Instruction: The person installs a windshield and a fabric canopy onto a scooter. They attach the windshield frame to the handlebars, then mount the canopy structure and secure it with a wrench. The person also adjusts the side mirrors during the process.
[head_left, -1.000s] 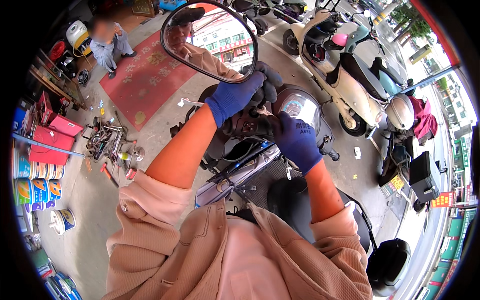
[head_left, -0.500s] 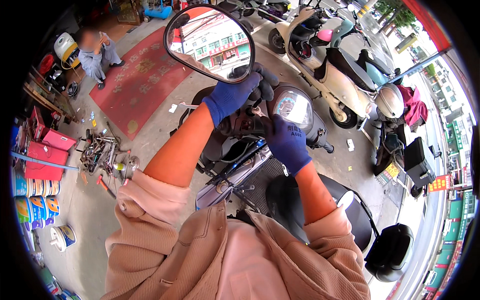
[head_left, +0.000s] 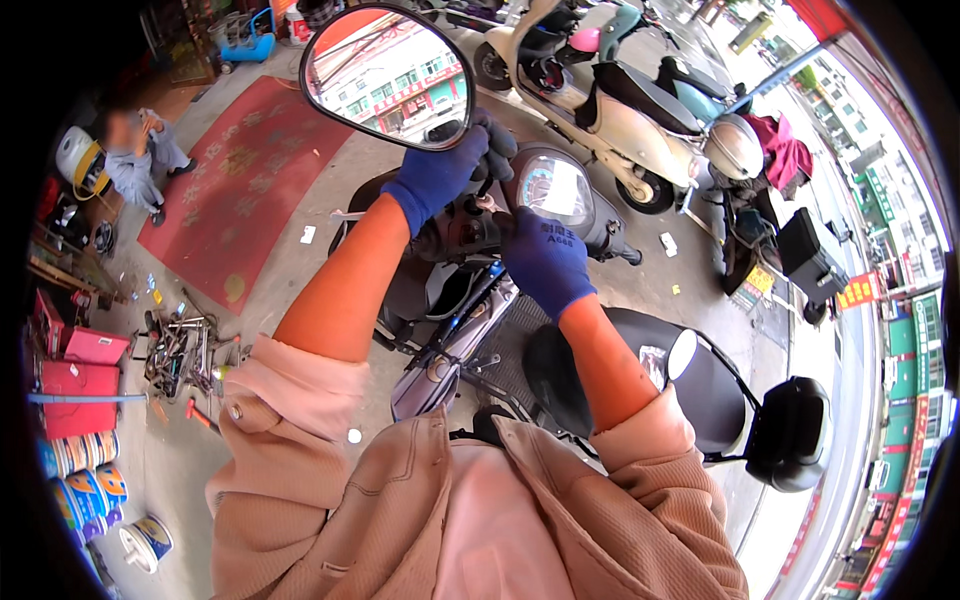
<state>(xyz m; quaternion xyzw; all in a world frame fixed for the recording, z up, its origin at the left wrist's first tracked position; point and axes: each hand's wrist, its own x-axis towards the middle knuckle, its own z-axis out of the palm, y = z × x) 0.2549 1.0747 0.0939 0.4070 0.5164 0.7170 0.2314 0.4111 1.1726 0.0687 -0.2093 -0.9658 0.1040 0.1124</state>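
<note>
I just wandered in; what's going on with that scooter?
A gloved person is working at the front of a scooter. The left hand has its grip at the lower edge of a mirror. The right hand holds a small metal piece just below, beside the instrument display. Most of it is hidden, so its exact kind is unclear.

Grey floor (head_left: 285,275), dark scooter (head_left: 560,360), red mat (head_left: 240,190), seemingly metal parts (head_left: 185,352)

A rounded, black-rimmed mirror (head_left: 387,75) sits tilted, glass side up, above the front of a dark scooter (head_left: 555,358). The scooter's dashboard (head_left: 553,190) faces upward, glare across its cover
</note>
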